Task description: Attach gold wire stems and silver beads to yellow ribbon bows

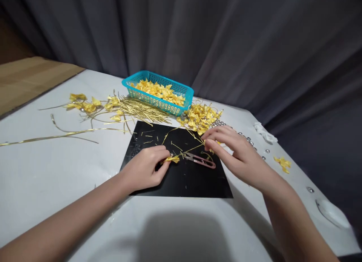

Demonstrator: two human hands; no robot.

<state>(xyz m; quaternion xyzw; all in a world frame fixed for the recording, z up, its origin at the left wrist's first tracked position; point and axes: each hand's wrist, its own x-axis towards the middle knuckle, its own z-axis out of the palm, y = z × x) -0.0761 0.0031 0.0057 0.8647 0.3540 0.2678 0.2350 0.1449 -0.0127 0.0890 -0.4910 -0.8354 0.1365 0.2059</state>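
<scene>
Over a black mat [181, 182], my left hand [149, 165] pinches a yellow ribbon flower [173, 159] with a silvery bead at its top. From the flower a thin gold wire [191, 150] runs up to the right, towards my right hand [229, 145]. The fingers of my right hand are closed together near the wire's far end, with a bit of yellow beside them; what exactly they grip is partly hidden. A pair of pink-handled thread snips [200, 161] lies on the mat between both hands. Short gold wire clippings are scattered about the mat.
A blue basket [128, 82] of yellow ribbon pieces stands at the back. Before it lie a bundle of gold wires [141, 110] and a yellow flower pile [202, 116]. Wired flowers [85, 103] are at left. Silver beads [249, 140] and a white mouse-like object [332, 213] are at right.
</scene>
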